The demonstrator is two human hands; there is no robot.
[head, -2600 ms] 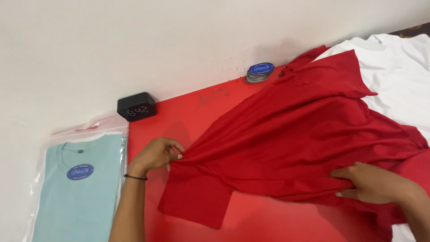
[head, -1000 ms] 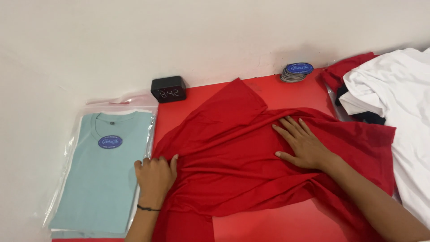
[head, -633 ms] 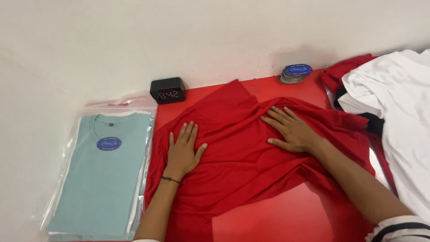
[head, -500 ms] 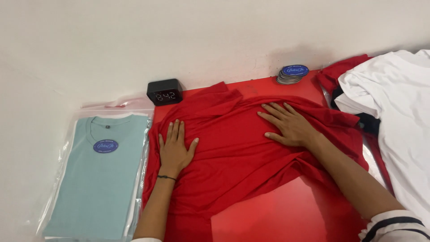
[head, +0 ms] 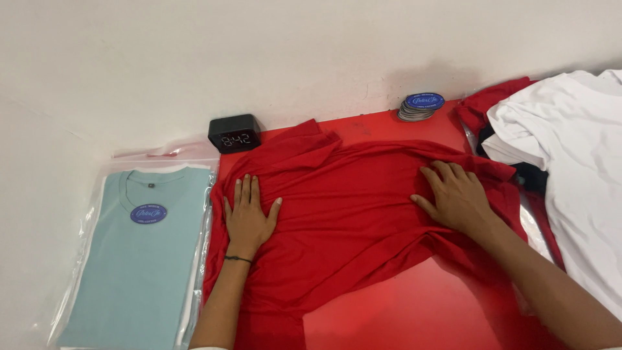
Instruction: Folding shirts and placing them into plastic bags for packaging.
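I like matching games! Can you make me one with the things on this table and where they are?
Things:
1. red shirt
2. pale blue shirt
3. black clock
4. round stickers

Places:
A. stacked by the wall, near the white clothes
B. folded inside a clear bag, far left
C. spread under both flat hands
D. against the wall, above the bag

Pairs: 1-C, 2-B, 3-D, 4-A

Red tabletop point(head: 402, 311) | red shirt point(head: 350, 214) spread flat | bagged teal tee point(head: 146, 259) at L | black clock point(head: 234, 133), sticker stack point(head: 420, 107) by wall | white garments point(head: 576, 168) at R
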